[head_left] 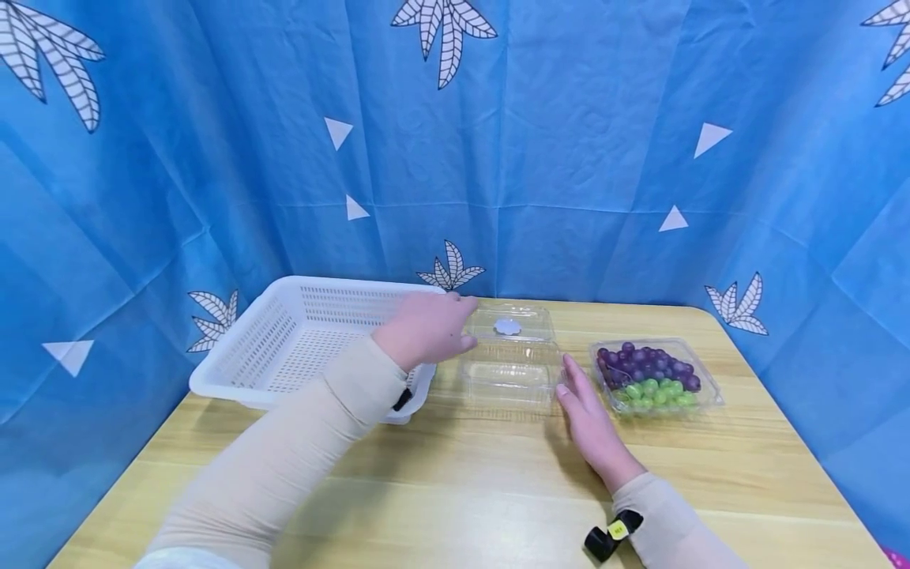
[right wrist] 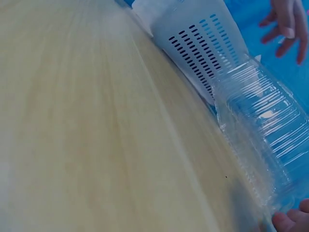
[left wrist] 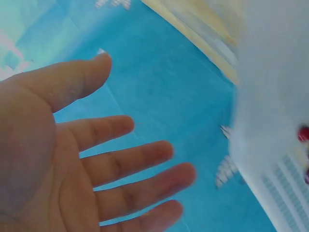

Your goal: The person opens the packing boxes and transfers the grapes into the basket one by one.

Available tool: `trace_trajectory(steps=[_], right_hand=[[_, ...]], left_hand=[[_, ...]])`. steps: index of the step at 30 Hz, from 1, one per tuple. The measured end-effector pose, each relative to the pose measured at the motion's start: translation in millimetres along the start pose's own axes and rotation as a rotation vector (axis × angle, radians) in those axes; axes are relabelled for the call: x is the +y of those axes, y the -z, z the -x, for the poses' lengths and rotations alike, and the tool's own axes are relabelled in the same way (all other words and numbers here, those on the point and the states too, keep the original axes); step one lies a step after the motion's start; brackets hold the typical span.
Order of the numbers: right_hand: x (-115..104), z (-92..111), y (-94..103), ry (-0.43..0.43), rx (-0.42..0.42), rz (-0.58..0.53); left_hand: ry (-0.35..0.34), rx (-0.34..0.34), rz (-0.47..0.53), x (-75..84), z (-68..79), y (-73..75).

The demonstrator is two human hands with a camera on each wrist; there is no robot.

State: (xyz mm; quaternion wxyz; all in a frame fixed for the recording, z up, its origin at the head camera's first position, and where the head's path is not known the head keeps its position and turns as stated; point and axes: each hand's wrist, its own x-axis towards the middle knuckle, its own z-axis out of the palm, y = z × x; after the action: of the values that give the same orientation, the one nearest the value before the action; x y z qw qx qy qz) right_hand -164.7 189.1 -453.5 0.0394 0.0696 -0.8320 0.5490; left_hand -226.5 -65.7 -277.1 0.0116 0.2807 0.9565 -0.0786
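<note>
Pale cloth of the left sleeve (head_left: 284,474) slants up from the lower edge, nearest the head camera, partly hiding a white basket (head_left: 206,385). Toward the far side of the table (head_left: 455,490), near its middle, lies a clear plastic container (head_left: 512,356), spread into two halves, the far one bearing a white label (head_left: 508,326).

It lies between the person's hands. The left hand (head_left: 430,328) hovers by the basket's right rim, just left of the container's far half; its thumb and fingers are spread wide, holding nothing. The right hand (head_left: 596,423) is at the container's right edge, fingers straight and thumb slightly apart; whether the fingertips touch the plastic cannot be told for certain.

Left of the container stands the basket, its walls and bottom slotted; small round red pieces (left wrist: 303,133) show beside it at the border of the left wrist view. Beyond the right hand, a second clear box (head_left: 711,397) holds purple grapes (head_left: 643,363) behind green grapes (head_left: 654,391).

A black device with a yellow patch (head_left: 618,529) sits at the right wrist. Light wood grain covers the table, and blue curtains (head_left: 569,118) printed with white leaves and triangles hang behind it and along both sides.
</note>
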Motion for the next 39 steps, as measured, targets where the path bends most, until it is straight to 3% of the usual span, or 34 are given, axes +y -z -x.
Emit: trace_trajectory(steps=[7, 12, 17, 20, 23, 26, 28, 30, 33, 39], right_hand=[[-7, 3, 1.0, 0.102, 0.027, 0.109], [-14, 1, 7.6, 0.179, 0.035, 0.096], [-28, 3, 30.4, 0.305, 0.120, 0.179], [-32, 3, 58.3, 0.351, 0.230, 0.283], [-30, 4, 94.8, 0.280, 0.366, 0.317], [-18, 8, 132.0, 0.130, 0.485, 0.296], [-6, 12, 151.8, 0.023, 0.518, 0.271], [6, 17, 164.5, -0.066, 0.516, 0.247], [23, 24, 172.8, -0.168, 0.459, 0.214], [43, 27, 174.6, -0.193, 0.340, 0.143]], left_hand=[[-0.094, 0.193, -0.018, 46.5, -4.1, -0.4], [-0.133, 0.321, 0.070, 78.3, -12.0, -13.6], [-0.184, 0.483, 0.259, 105.7, -21.9, -30.2], [-0.183, 0.515, 0.419, 124.9, -26.9, -41.0], [-0.157, 0.497, 0.559, 145.8, -33.1, -54.0], [-0.115, 0.451, 0.725, 168.1, -41.4, -68.9], [-0.088, 0.426, 0.840, 181.8, -47.0, -79.1], [-0.052, 0.403, 0.930, 193.8, -51.6, -89.1], [-0.009, 0.392, 0.977, 206.6, -57.4, -101.0], [0.064, 0.379, 0.993, 219.4, -68.0, -111.9]])
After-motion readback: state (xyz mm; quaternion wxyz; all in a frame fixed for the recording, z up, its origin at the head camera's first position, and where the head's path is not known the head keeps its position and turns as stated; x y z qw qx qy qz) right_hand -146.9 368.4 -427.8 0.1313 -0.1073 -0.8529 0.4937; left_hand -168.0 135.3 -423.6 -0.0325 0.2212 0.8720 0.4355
